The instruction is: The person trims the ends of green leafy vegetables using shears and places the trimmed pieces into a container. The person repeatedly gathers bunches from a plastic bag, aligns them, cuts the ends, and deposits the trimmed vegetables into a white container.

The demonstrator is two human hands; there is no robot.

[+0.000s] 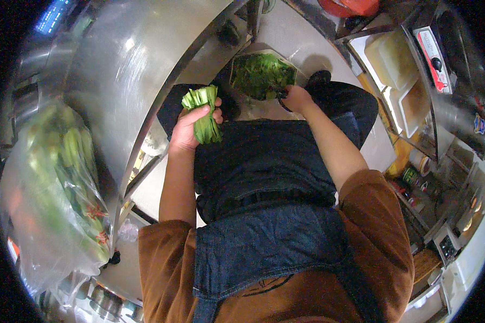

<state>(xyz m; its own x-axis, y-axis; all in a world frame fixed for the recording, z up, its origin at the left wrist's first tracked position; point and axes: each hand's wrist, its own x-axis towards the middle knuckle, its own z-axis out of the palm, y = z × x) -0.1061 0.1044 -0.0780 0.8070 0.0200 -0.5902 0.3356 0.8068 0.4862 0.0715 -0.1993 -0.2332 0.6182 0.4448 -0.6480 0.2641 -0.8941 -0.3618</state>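
Note:
My left hand [191,121] grips a bundle of cut green leafy vegetables [204,117], its pale cut ends uppermost, above my left thigh. My right hand [297,99] is closed around a dark looped handle [283,104] at the near right edge of a pale-rimmed tub [293,66]. What that handle belongs to is mostly hidden against the greens. Chopped dark green leaves [262,74] fill the tub, which stands low between my legs.
A steel worktop [145,44] runs along my left, bearing a clear plastic bag of green vegetables [56,177]. Shelves on my right hold translucent plastic containers [392,60] and a cling-film box [433,60]. A red bag [349,6] sits at the far right.

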